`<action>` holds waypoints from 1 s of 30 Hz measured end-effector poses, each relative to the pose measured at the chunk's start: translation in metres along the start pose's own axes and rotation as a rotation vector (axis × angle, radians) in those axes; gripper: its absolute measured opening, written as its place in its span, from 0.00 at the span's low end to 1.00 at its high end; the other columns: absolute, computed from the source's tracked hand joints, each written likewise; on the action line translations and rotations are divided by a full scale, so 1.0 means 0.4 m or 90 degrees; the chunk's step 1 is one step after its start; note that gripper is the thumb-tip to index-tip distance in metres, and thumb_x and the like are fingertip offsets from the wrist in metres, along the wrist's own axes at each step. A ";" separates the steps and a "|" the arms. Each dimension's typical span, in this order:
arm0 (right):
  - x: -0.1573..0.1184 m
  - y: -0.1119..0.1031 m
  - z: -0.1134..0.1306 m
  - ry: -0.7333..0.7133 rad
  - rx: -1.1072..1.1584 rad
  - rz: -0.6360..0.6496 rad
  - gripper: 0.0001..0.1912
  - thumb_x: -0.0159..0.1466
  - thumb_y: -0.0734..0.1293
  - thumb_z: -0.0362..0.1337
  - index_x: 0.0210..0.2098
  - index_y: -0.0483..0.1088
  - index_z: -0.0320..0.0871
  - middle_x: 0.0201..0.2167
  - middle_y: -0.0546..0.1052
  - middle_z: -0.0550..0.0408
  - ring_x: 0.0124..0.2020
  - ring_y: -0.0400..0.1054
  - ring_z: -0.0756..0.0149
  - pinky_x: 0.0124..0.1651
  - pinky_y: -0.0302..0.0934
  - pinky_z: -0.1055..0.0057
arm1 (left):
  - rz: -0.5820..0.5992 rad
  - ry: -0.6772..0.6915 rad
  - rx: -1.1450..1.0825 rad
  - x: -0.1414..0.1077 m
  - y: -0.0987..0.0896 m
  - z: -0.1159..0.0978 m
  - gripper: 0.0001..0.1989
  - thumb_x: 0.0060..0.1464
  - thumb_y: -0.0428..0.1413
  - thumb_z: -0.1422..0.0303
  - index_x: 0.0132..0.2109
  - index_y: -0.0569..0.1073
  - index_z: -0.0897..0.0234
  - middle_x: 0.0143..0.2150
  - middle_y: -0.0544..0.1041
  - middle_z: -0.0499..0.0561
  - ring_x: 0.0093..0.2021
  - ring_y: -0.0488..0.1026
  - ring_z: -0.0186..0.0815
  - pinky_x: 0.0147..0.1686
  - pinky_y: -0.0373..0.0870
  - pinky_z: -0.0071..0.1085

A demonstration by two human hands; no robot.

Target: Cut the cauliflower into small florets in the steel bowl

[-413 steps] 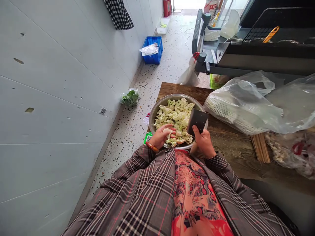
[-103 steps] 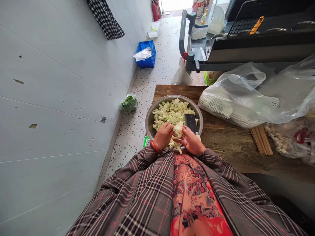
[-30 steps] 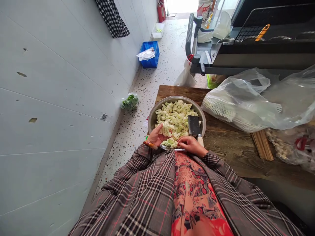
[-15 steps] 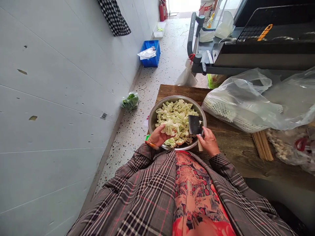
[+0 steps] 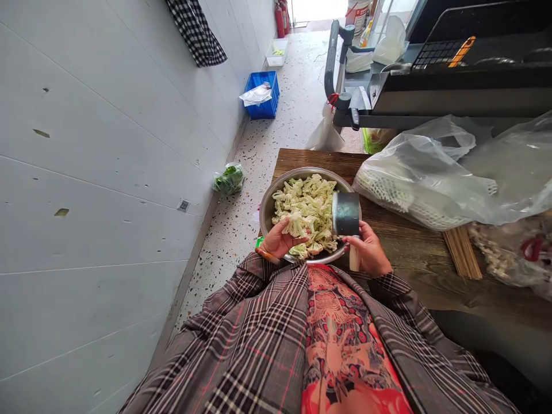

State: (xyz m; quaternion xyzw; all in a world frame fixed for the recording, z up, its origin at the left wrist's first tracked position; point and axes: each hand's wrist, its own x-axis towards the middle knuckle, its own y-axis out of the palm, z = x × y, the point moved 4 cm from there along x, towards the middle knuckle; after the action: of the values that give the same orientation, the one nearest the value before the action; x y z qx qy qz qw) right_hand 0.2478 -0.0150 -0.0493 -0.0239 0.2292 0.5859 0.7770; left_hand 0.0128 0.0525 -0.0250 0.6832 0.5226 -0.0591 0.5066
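Note:
A steel bowl (image 5: 266,202) full of cut cauliflower pieces (image 5: 308,195) stands at the near left corner of the wooden table. Over its near left part, my left hand (image 5: 278,240) is closed around a cauliflower floret (image 5: 296,224), with the fingers under it. My right hand (image 5: 371,251) grips the pale handle of a cleaver (image 5: 346,214) at the bowl's right rim. The broad dark blade lies above the right side of the bowl, its bright edge facing the cauliflower. Part of the handle is hidden by my fingers.
On the wooden table (image 5: 401,259), a clear plastic bag (image 5: 431,172) with white netting lies right of the bowl, near wooden skewers (image 5: 462,253). Behind stands a metal cart (image 5: 431,119). A blue crate (image 5: 269,106) and bagged greens (image 5: 229,179) sit on the floor along the wall.
The cleaver has shifted right, away from the floret, and its blade has turned so more of its broad face shows. My left hand holds the floret in nearly the same place.

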 end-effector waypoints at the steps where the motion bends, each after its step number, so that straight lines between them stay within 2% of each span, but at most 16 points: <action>1: -0.012 0.015 0.026 -0.022 0.029 -0.004 0.26 0.50 0.72 0.37 0.47 0.64 0.51 0.34 0.72 0.61 0.27 0.67 0.70 0.24 0.63 0.74 | 0.001 -0.001 -0.005 0.001 0.002 0.001 0.15 0.59 0.52 0.62 0.49 0.71 0.67 0.44 0.79 0.57 0.45 0.77 0.46 0.43 0.76 0.44; 5: -0.044 0.065 0.111 -0.120 0.061 -0.061 0.16 0.55 0.71 0.40 0.41 0.65 0.51 0.23 0.69 0.64 0.19 0.60 0.74 0.21 0.57 0.75 | 0.013 -0.015 0.002 0.005 0.016 0.005 0.17 0.60 0.51 0.59 0.49 0.70 0.68 0.45 0.79 0.59 0.46 0.78 0.46 0.44 0.76 0.41; 7: -0.046 0.087 0.116 -0.091 0.048 -0.055 0.13 0.55 0.71 0.44 0.34 0.65 0.47 0.20 0.68 0.63 0.18 0.59 0.74 0.20 0.55 0.75 | 0.009 -0.023 0.024 0.007 0.021 0.008 0.19 0.61 0.50 0.58 0.50 0.70 0.70 0.45 0.78 0.61 0.44 0.78 0.45 0.42 0.77 0.39; 9: -0.043 0.106 0.102 -0.025 0.052 -0.025 0.16 0.55 0.71 0.48 0.29 0.64 0.44 0.18 0.68 0.62 0.17 0.59 0.74 0.19 0.55 0.75 | -0.003 -0.024 0.052 0.006 0.022 0.011 0.21 0.60 0.51 0.57 0.52 0.69 0.70 0.44 0.78 0.61 0.42 0.79 0.43 0.38 0.78 0.36; 11: -0.041 0.119 0.086 0.022 0.058 0.001 0.18 0.55 0.71 0.51 0.29 0.65 0.43 0.19 0.70 0.61 0.18 0.61 0.74 0.19 0.57 0.75 | -0.005 -0.014 0.080 0.001 0.025 0.011 0.21 0.59 0.53 0.58 0.52 0.69 0.69 0.44 0.78 0.61 0.41 0.79 0.43 0.34 0.78 0.33; 13: -0.040 0.122 0.081 0.014 0.022 0.010 0.19 0.55 0.70 0.53 0.32 0.68 0.42 0.23 0.74 0.58 0.20 0.66 0.72 0.22 0.61 0.75 | 0.015 0.008 0.107 -0.006 0.031 0.010 0.21 0.57 0.56 0.59 0.52 0.69 0.68 0.45 0.78 0.60 0.41 0.79 0.43 0.34 0.78 0.34; 15: -0.043 0.121 0.089 -0.047 -0.071 0.007 0.19 0.56 0.69 0.52 0.34 0.69 0.42 0.27 0.77 0.54 0.22 0.69 0.70 0.25 0.63 0.73 | 0.048 0.036 0.128 -0.013 0.039 0.008 0.22 0.54 0.59 0.61 0.53 0.69 0.66 0.49 0.77 0.59 0.43 0.78 0.43 0.37 0.78 0.37; 18: -0.052 0.123 0.112 -0.180 -0.230 0.010 0.16 0.61 0.66 0.50 0.33 0.71 0.42 0.27 0.77 0.54 0.25 0.70 0.67 0.28 0.65 0.71 | 0.077 0.085 0.146 -0.020 0.049 0.005 0.24 0.50 0.62 0.64 0.54 0.69 0.64 0.51 0.76 0.56 0.47 0.76 0.42 0.44 0.76 0.41; 22: -0.073 0.143 0.138 -0.349 -0.356 0.040 0.12 0.64 0.64 0.44 0.32 0.74 0.43 0.31 0.77 0.52 0.32 0.72 0.63 0.35 0.67 0.68 | 0.089 0.132 0.166 -0.020 0.058 0.008 0.23 0.47 0.65 0.65 0.50 0.71 0.65 0.49 0.76 0.55 0.47 0.75 0.39 0.48 0.73 0.39; 24: -0.084 0.154 0.147 -0.423 -0.395 0.059 0.10 0.65 0.63 0.40 0.38 0.75 0.44 0.36 0.78 0.51 0.37 0.73 0.62 0.41 0.68 0.67 | 0.091 0.165 0.185 -0.018 0.062 0.009 0.24 0.45 0.66 0.66 0.50 0.71 0.63 0.48 0.76 0.52 0.46 0.74 0.36 0.48 0.72 0.37; 26: -0.094 0.165 0.150 -0.477 -0.431 0.091 0.12 0.67 0.61 0.37 0.47 0.73 0.46 0.42 0.77 0.50 0.43 0.72 0.62 0.46 0.68 0.66 | 0.092 0.192 0.211 -0.016 0.065 0.010 0.25 0.45 0.66 0.67 0.52 0.70 0.61 0.47 0.76 0.51 0.45 0.74 0.34 0.48 0.72 0.35; 30: -0.109 0.177 0.143 -0.516 -0.531 0.161 0.21 0.67 0.60 0.33 0.58 0.65 0.49 0.51 0.73 0.50 0.50 0.69 0.62 0.52 0.66 0.65 | 0.093 0.240 0.295 -0.011 0.060 0.008 0.27 0.46 0.65 0.63 0.53 0.70 0.62 0.48 0.76 0.53 0.46 0.73 0.35 0.50 0.70 0.34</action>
State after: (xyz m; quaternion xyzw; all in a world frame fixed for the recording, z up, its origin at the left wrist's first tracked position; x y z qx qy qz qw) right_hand 0.1923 -0.0145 0.0351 -0.0742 -0.3340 0.6770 0.6517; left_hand 0.0309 0.0487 -0.0088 0.8152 0.5295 -0.0128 0.2343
